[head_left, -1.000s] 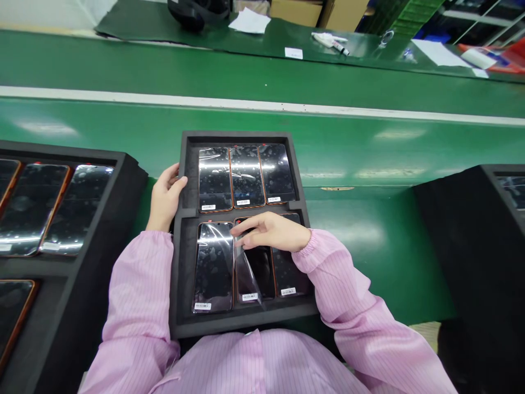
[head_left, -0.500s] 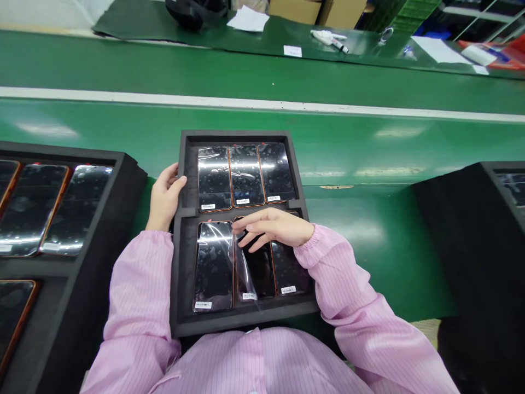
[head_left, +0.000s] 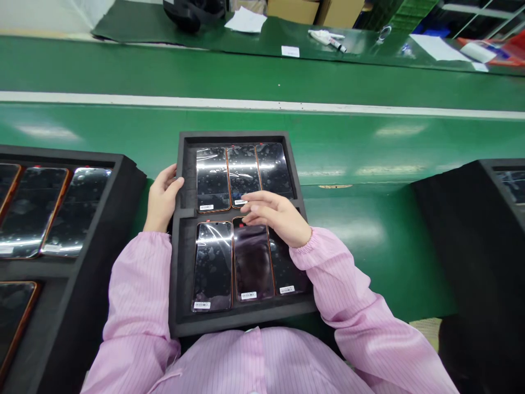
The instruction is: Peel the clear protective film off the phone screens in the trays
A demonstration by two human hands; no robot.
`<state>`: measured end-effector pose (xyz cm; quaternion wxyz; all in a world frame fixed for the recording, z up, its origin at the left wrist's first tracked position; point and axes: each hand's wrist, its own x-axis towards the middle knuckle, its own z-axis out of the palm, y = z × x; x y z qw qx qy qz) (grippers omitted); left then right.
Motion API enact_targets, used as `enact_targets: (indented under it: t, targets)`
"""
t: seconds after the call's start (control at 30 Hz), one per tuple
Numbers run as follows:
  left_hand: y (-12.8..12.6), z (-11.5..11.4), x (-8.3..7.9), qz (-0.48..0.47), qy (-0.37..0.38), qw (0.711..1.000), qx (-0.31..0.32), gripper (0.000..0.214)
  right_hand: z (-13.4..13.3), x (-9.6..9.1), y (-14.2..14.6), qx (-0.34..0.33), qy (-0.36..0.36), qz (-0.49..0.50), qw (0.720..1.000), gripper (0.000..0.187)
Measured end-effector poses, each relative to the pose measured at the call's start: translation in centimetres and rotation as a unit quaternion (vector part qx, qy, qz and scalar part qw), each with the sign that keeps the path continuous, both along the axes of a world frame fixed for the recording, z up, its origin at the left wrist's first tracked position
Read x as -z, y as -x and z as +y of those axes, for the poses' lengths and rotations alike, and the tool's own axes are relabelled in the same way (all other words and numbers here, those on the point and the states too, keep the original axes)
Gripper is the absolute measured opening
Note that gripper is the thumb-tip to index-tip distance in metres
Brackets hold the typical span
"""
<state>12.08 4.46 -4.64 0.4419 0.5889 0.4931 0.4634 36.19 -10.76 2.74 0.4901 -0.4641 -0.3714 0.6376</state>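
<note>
A black foam tray rests in front of me, with three glossy phones in its upper row and three in its lower row. My left hand grips the tray's left rim, thumb on top. Above the divider between the rows, my right hand hovers with its fingers stretched out to the left, the tips near the top of the lower middle phone. A clear film lies flat on that phone. My right wrist partly covers the lower right phone.
A larger black foam tray with more phones stands at the left. A black foam block stands at the right. Beyond the trays runs a green conveyor belt. Papers and a marker lie on the far bench.
The film that my right hand held peeled up from the lower middle phone now lies flat on it. That hand has moved up over the divider. My left hand has stayed in place.
</note>
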Motion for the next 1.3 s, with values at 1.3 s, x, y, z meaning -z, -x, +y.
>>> enact_targets:
  t: [1.3]
  targets:
    - [0.1, -0.1, 0.0, 0.03, -0.002, 1.0, -0.005, 0.049, -4.4, 3.4, -8.3, 0.015, -0.316, -0.466, 0.826, 0.02]
